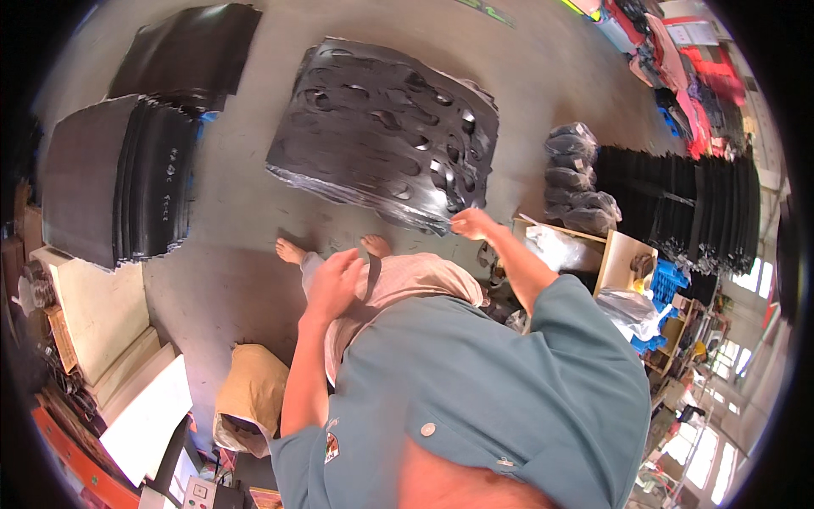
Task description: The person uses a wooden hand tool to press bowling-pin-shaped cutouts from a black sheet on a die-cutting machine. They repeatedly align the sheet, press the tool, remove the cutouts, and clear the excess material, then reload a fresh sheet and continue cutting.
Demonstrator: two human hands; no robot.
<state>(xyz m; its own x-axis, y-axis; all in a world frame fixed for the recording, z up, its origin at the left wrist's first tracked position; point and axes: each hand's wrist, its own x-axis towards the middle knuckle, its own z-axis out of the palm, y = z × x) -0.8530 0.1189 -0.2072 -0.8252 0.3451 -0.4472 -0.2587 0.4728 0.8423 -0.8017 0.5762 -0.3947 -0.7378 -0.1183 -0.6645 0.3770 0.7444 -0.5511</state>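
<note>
A stack of black, glossy sheets (356, 136) lies on the floor ahead of me. Curved cut-outs run across its top sheet, and its edges are ragged. My right hand (475, 224) is at the near right corner, its fingers pinched on the edge of the black sheet. Closer to my body, over my lap, my left hand (336, 287) is apart from the stack with its fingers bent. A narrow dark curved strip (374, 276) shows right beside those fingers and seems to be held in them, though the grip is partly hidden.
Black sheets (89, 182) stand at the left, with another dark pile (186, 51) behind. Bagged dark bundles (572, 174) and a row of black sheets (678, 204) are at the right. A tan sack (252, 390) sits near left, beside pale boards (106, 314).
</note>
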